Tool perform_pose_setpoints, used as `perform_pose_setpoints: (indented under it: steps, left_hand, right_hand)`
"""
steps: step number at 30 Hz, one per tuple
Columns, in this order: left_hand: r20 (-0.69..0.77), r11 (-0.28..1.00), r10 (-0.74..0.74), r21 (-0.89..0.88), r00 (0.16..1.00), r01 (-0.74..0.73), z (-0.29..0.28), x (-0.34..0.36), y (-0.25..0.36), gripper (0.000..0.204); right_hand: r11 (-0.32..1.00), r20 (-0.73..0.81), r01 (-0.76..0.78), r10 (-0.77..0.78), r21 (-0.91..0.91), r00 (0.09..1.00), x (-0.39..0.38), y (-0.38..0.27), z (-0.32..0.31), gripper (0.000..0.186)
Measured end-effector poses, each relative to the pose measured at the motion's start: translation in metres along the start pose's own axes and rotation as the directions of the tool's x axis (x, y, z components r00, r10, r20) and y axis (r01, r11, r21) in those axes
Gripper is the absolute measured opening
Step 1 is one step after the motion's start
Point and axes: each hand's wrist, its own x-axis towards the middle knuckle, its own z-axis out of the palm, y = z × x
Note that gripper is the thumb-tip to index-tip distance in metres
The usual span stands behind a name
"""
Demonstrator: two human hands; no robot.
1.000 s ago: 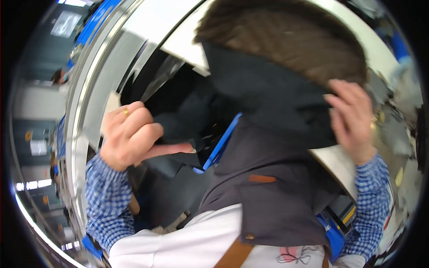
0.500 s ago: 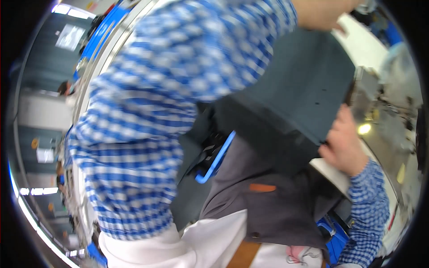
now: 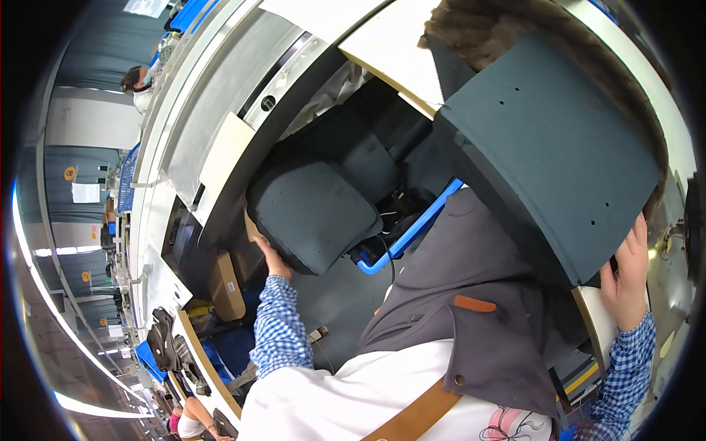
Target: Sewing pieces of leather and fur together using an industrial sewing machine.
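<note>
2 dark panels and are in hand. The right hand lies open against the big one's near right edge; the left hand props the smaller one from below, grip hidden. Neither is clamped, so either could slide off.

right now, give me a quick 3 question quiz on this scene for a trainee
1. True or false: the right hand rests on the edge of the big dark grey panel with a brown fur trim.
2. Which hand reaches down to the rounded dark grey padded piece?
3. The bar beside that padded piece is: A red, B blue, C yellow.

Key: 1 true; 2 the left hand; 3 B.
</note>
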Motion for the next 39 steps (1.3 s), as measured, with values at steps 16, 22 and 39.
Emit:
perform_pose_setpoints:
  steps: [16,22,39]
  left_hand:
    - [-0.259,0.607,0.58,0.77,0.772,-0.198,0.117,-0.086,0.026,0.112]
    - [-0.398,0.648,0.676,0.721,0.62,-0.244,0.091,-0.073,0.027,0.081]
    - [0.933,-0.729,0.113,0.311,0.341,-0.61,0.15,-0.136,0.02,0.098]
  right_hand:
    - [0.999,-0.007,0.016,-0.015,0.037,1.0,0.002,0.0,-0.001,0.037]
    - [0.998,-0.054,0.007,-0.004,0.055,0.999,0.004,-0.006,0.002,0.035]
    - [0.996,-0.091,0.031,-0.023,0.089,0.996,0.007,-0.01,0.002,0.037]
